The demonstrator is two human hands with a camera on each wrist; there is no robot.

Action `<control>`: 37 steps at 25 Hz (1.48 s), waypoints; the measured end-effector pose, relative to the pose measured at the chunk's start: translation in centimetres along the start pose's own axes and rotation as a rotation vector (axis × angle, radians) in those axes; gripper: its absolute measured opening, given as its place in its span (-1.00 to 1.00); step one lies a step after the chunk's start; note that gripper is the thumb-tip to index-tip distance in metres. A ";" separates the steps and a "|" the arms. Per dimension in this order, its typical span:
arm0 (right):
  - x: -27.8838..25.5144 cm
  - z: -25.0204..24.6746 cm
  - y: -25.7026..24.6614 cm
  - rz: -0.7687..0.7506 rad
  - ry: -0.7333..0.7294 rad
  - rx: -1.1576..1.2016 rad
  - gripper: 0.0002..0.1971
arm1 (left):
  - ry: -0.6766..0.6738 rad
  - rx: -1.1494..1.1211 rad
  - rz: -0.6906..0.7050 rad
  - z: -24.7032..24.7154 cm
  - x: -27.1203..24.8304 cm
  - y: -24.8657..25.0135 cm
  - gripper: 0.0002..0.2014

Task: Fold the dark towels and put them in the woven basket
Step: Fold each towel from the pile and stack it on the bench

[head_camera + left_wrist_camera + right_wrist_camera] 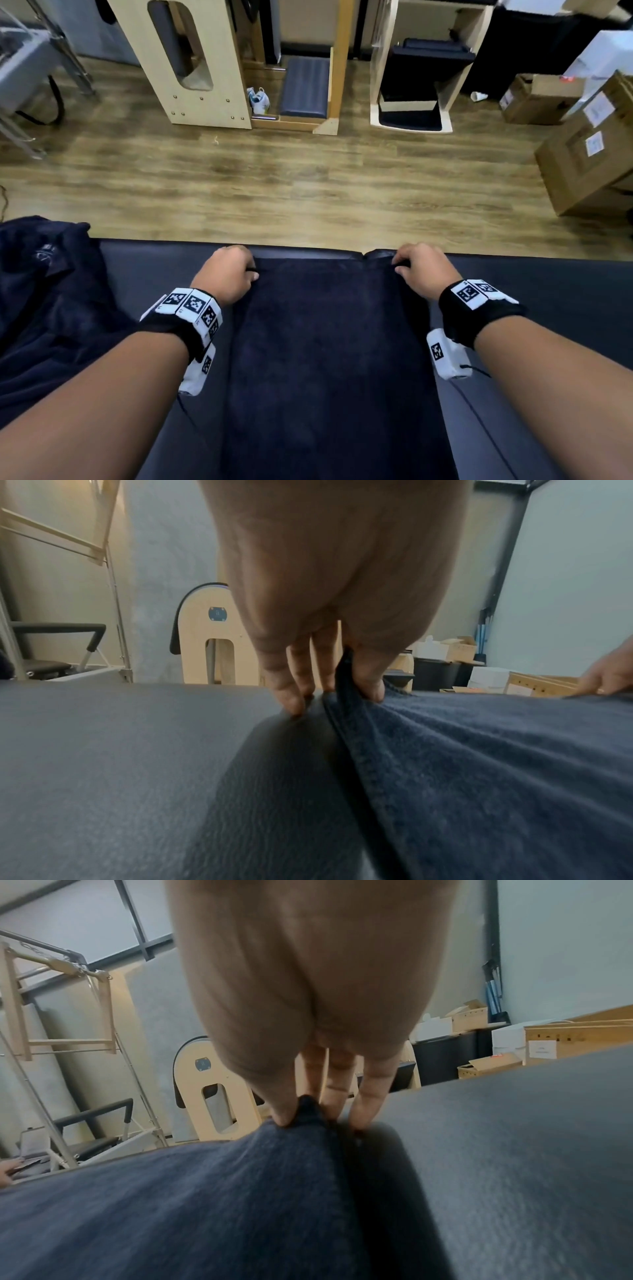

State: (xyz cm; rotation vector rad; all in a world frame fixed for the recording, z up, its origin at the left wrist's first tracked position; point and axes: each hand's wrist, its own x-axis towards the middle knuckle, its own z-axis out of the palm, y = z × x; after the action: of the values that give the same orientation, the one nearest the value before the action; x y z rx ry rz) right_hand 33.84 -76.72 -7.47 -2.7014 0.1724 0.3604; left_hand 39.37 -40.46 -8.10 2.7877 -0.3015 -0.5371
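A dark towel [329, 359] lay spread lengthwise on the padded table [534, 294], not yet folded. At its far corners, the left hand [227, 274] and right hand [423, 270] each pinched the cloth between thumb and fingers. A heap of dark cloth [44, 291], probably more towels, waited at the left. The basket appeared in no view. Only the wrist views showed the pinches clearly.
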 end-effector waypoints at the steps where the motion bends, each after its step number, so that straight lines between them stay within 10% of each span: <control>1: 0.0 0.3 -0.1 0.018 0.000 -0.013 -0.90 | 0.021 0.002 0.020 0.3 0.1 -0.1 -0.86; 10: -2.4 0.2 1.4 0.058 0.011 -0.008 -0.91 | 0.141 -0.375 -0.056 -2.2 -2.4 1.3 -0.85; 14: -1.9 0.6 0.9 0.035 -0.039 -0.021 -0.54 | 0.090 -0.343 -0.048 -2.1 -3.0 2.4 -0.85; 21: -2.4 0.4 1.2 -0.057 0.117 0.131 -0.88 | 0.232 -0.661 -0.070 -1.9 -2.6 2.5 -0.73; 33: -10.4 -8.9 5.9 -0.085 -0.315 0.307 -0.85 | 0.097 -0.309 0.076 -9.0 -8.9 11.1 -0.68; 37: -13.5 -14.1 9.2 -0.019 -0.179 0.486 -0.83 | 0.145 -0.088 0.077 -12.0 -11.7 19.2 -0.74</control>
State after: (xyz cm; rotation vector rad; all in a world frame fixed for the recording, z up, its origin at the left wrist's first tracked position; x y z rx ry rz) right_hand 22.52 -89.99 5.22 -2.1799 0.1579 0.4824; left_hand 30.53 -52.62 12.52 2.6997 -0.3431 -0.3207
